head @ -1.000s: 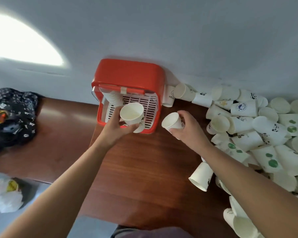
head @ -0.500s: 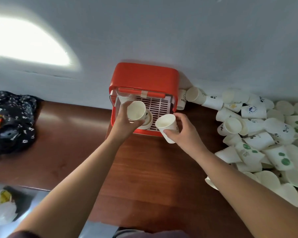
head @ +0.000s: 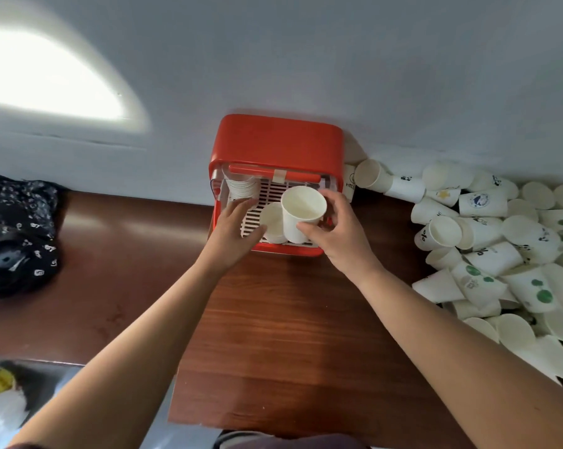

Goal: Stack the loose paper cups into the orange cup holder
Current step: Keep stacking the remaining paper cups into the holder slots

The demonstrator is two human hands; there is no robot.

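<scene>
The orange cup holder (head: pixel 275 142) stands against the wall, its white slatted tray facing me. A short stack of nested cups (head: pixel 242 188) sits in its left side. My right hand (head: pixel 340 236) grips a white paper cup (head: pixel 303 212), mouth up, over the tray. A second paper cup (head: pixel 273 222) rests on the slats just left of it. My left hand (head: pixel 235 231) lies over the tray's left part with fingers stretched toward the stack and its thumb tip against that second cup. Loose paper cups (head: pixel 500 247) are heaped to the right.
The holder stands on a brown wooden table (head: pixel 273 335). A dark patterned cloth bag (head: pixel 18 234) lies at the left. A white plastic bag (head: pixel 1 403) is on the floor at lower left. The grey wall runs behind everything.
My right hand carried its cup left, over the holder's tray. My left hand lowered its cup onto the slats and straightened its fingers toward the stack.
</scene>
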